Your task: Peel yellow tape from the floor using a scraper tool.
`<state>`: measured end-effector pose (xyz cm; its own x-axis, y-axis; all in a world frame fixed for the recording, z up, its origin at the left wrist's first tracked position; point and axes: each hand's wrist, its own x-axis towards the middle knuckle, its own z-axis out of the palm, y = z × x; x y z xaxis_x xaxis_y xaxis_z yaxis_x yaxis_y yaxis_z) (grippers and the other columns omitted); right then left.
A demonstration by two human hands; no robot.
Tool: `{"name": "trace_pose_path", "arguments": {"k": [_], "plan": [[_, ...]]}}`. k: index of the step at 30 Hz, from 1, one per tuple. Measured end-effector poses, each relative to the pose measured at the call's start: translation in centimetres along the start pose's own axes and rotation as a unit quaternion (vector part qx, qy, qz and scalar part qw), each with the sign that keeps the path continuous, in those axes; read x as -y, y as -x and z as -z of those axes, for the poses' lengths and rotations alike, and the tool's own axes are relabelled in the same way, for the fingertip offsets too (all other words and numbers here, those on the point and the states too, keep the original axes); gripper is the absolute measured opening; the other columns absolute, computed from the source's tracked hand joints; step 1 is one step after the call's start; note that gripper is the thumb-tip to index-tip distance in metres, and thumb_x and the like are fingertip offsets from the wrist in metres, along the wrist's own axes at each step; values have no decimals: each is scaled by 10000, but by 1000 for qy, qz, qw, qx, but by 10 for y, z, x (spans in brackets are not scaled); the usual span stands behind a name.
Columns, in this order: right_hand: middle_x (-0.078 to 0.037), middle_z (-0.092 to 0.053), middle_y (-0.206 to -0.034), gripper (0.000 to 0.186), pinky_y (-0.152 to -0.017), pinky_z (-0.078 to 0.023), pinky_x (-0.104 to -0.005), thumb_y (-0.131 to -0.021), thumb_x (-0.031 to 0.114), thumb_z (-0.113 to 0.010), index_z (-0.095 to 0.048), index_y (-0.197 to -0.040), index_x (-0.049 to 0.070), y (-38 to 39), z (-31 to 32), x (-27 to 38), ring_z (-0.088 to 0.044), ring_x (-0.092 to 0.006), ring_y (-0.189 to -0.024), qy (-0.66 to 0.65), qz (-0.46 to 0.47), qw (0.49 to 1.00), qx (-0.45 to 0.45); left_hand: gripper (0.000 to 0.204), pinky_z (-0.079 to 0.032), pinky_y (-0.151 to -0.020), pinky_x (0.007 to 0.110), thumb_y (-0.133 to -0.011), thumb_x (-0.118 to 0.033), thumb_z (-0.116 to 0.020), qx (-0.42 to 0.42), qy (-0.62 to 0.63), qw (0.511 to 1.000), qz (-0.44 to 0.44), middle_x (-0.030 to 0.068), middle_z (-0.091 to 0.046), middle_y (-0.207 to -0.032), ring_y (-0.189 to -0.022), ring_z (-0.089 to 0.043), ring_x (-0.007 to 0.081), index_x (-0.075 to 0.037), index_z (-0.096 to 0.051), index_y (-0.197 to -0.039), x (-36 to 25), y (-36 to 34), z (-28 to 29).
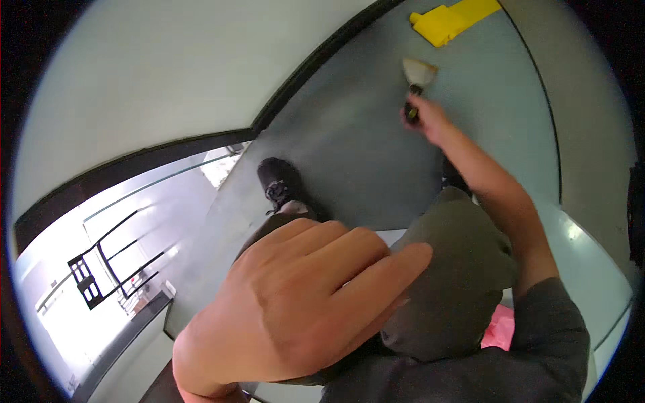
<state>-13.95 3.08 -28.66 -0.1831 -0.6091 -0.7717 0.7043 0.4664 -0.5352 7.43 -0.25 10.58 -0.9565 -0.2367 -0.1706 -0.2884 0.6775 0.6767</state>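
My right hand [423,117], arm stretched forward, is closed round the dark handle of a putty knife [419,72]. Its wide pale blade points away from me, over the grey floor, and is slightly blurred. Just beyond the blade lies a yellow strip [457,21], tape-like, with a crumpled, folded near end; the blade looks apart from it. Large in the foreground, my left hand [316,289] is raised over my lap with its back showing and its fingers curled in. Whatever those fingers may hold is hidden beneath them.
A pale wall [175,60] with a black skirting [316,54] bounds the floor on the left. My shoe [281,181] stands near its corner. Black bars [111,262] show against a bright area at lower left. Something pink [498,328] lies beside my knee.
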Motion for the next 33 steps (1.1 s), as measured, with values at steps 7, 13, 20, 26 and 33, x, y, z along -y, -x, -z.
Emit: {"name": "trace_pose_path", "arguments": {"k": [7,13,20,26,33], "plan": [[-88,-613,-762,304,-510,-552,-318,-878,322,-577,-501,-932,33,10,-6,2,-622,-200,-624,6,-21,999,33,545,-479,-607,339,-606,-281,-775,59,46,997,-5,127,-609,-891,-723,-612,263,-38,-626,-1070,-5,-3,2],[-84,-601,-767,303,-520,-553,-308,-902,321,-546,-457,-963,38,-36,27,76,-610,-180,-625,-76,61,991,-96,759,-466,-836,409,-626,-455,-727,92,25,995,-18,217,-487,-1201,-949,-574,352,-108,-507,-1265,-17,-11,-8],[-90,-617,-806,311,-559,-563,-319,-892,336,-560,-468,-965,48,11,11,9,-626,-189,-672,24,-14,1000,1,926,-451,-887,434,-605,-492,-724,112,44,992,-36,308,-358,-1296,-1003,-543,429,-138,-351,-1375,-13,-23,-31],[-103,-596,-810,305,-533,-558,-306,-902,308,-552,-456,-979,29,-36,22,51,-617,-182,-671,-24,24,999,15,959,-481,-846,437,-567,-496,-754,106,72,991,-38,322,-368,-1272,-1023,-546,445,-133,-362,-1363,-18,-30,-33],[-110,-597,-710,295,-490,-552,-320,-919,319,-505,-505,-865,30,-24,2,57,-612,-214,-580,-58,35,995,-67,965,-483,-841,435,-555,-517,-757,120,54,991,-30,312,-374,-1271,-1001,-555,441,-129,-375,-1352,-18,-35,-33]]}}
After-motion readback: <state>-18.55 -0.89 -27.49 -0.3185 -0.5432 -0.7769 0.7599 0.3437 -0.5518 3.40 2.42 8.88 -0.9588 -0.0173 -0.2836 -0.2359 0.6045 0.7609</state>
